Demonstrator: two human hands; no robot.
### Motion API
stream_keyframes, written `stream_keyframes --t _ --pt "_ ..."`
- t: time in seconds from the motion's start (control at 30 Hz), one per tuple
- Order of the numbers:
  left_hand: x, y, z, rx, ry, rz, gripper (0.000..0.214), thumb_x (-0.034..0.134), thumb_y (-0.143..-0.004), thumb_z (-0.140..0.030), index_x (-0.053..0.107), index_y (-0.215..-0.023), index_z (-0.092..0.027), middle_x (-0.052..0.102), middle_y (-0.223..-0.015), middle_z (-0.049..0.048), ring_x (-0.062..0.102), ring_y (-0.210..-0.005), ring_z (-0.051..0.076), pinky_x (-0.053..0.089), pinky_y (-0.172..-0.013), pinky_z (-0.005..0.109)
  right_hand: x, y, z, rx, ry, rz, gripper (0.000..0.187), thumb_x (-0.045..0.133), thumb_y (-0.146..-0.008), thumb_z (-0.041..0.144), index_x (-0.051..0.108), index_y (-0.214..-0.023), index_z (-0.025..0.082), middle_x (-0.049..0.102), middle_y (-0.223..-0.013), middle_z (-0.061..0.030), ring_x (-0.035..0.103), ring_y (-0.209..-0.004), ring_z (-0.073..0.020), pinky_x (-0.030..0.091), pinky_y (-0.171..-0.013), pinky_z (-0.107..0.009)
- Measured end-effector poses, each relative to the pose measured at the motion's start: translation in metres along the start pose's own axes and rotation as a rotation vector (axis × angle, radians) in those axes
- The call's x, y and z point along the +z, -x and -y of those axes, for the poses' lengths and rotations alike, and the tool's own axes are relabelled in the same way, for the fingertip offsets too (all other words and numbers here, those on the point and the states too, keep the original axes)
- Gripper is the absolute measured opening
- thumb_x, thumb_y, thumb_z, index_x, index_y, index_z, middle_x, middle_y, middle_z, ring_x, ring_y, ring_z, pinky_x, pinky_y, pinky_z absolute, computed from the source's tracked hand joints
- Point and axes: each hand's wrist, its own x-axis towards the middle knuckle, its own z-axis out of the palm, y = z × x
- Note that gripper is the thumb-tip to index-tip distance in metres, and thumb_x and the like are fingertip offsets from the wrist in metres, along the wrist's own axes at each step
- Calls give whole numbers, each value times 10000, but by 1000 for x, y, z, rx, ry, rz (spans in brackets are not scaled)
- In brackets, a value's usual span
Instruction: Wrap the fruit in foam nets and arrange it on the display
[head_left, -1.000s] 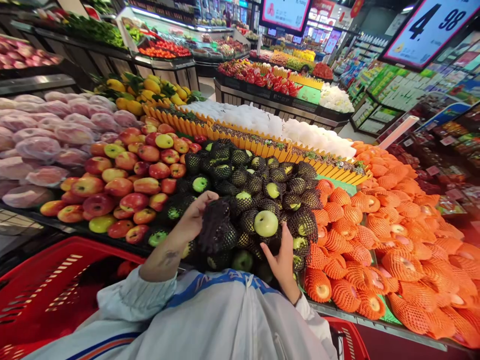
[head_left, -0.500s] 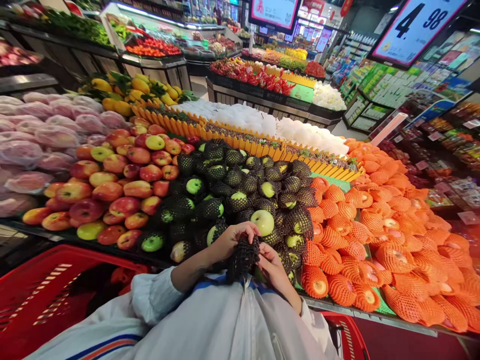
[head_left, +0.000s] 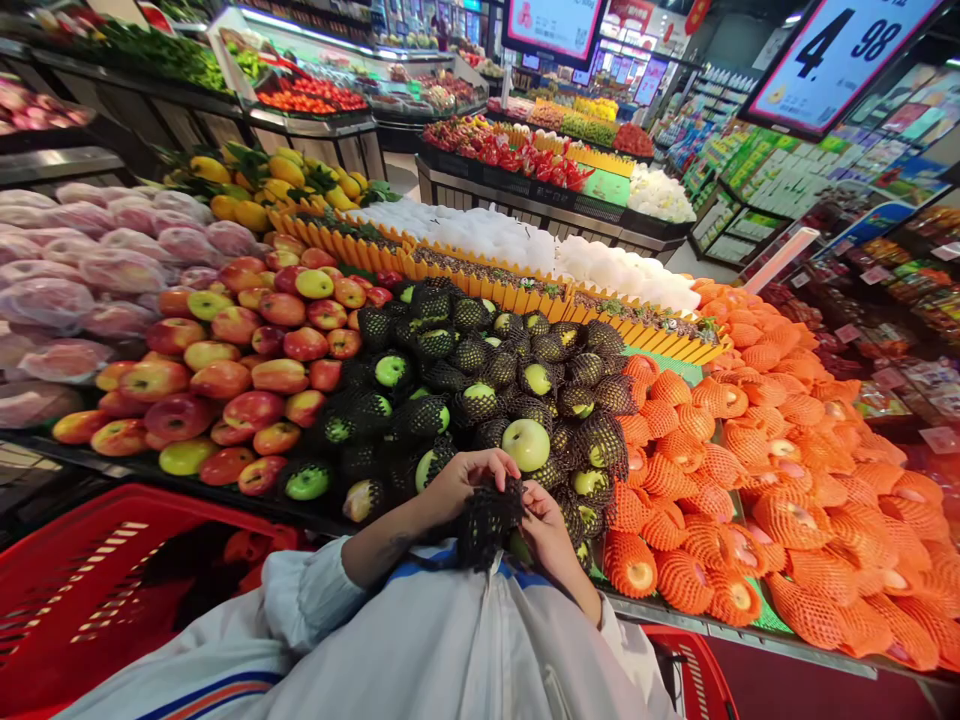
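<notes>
Close to my body, a crumpled black foam net [head_left: 484, 528] is held up between my hands. My left hand [head_left: 474, 478] has its fingers curled over the net's top edge from the left. Pinching the net's right edge is my right hand [head_left: 543, 522]. Whether anything sits inside the net cannot be seen. Just beyond my fingers, a bare green apple [head_left: 526, 445] lies on the pile of black-netted green apples [head_left: 478, 400].
Red apples [head_left: 225, 378] are heaped to the left, orange-netted fruit [head_left: 795, 520] to the right. A yellow picket divider [head_left: 487, 288] runs behind. Red shopping baskets [head_left: 112, 580] flank me at the lower left and lower right. Price screens [head_left: 840, 70] hang overhead.
The net's top has spread and crumpled sideways between my fingers. My right hand has shifted very slightly; the fruit piles look the same.
</notes>
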Motion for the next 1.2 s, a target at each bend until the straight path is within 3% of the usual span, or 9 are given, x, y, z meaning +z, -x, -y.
stream_keyframes --t 0.1,0.2,0.3,0.47,0.53,0.67,0.87,1.07,1.2 --pt "-3 0 5 -151 116 -140 487 882 -678 -580 677 -884 -189 701 -868 26 643 -734 151 507 -665 252 -3 1 4 -41 -50 -140 374 869 -739 500 629 -859 240 566 -762 35 490 -675 -125 427 -661 -242" --pt "-4 -1 9 -330 236 -75 649 746 -672 -806 611 -788 -182 625 -639 5 620 -580 167 455 -538 254 -6 0 5 -26 -82 -195 378 868 -745 480 608 -905 256 553 -768 43 461 -644 -123 397 -614 -240" --pt "-5 -4 7 -335 301 -55 653 678 -731 -819 616 -820 -175 654 -686 26 650 -684 177 499 -652 270 -7 -2 4 -17 -89 -187 399 870 -742 485 590 -904 252 562 -768 44 460 -644 -123 391 -618 -245" --pt "-5 -6 -2 -359 359 -192 781 649 -687 -879 636 -1024 -175 720 -861 51 650 -797 177 496 -755 279 -9 -2 5 -93 62 -231 395 856 -757 501 585 -849 230 558 -761 39 479 -705 -124 417 -723 -255" --pt "-4 -4 -6 -367 304 -176 768 710 -665 -846 652 -1037 -177 725 -892 49 644 -812 181 485 -755 278 -9 -2 7 -156 167 -267 388 852 -759 500 586 -813 222 537 -750 38 462 -707 -124 402 -716 -252" --pt "-1 1 -9 -267 131 -149 637 934 -594 -580 711 -1039 -184 688 -907 -5 585 -816 120 416 -720 213 -9 0 11 -192 244 -285 399 841 -752 534 601 -804 221 507 -720 41 432 -678 -127 378 -670 -255" --pt "-1 0 -5 -265 37 17 573 968 -581 -457 720 -1006 -163 710 -982 37 613 -910 171 438 -868 287 -8 3 11 -124 56 -293 373 871 -720 470 600 -818 233 515 -724 44 451 -676 -128 397 -656 -249" --pt "-8 -6 3 -155 -24 -120 417 811 -740 -366 689 -1107 -209 625 -865 -13 546 -804 148 403 -773 265 -11 0 25 42 -195 -386 415 868 -694 416 671 -1029 270 655 -1043 -23 587 -868 -176 498 -716 -283" --pt "-13 -22 7 10 -302 -245 253 674 -861 -355 717 -1050 -192 677 -980 49 594 -951 209 428 -872 313 -12 -20 43 -136 9 -369 356 854 -725 443 631 -928 254 609 -804 22 528 -713 -151 455 -673 -281"
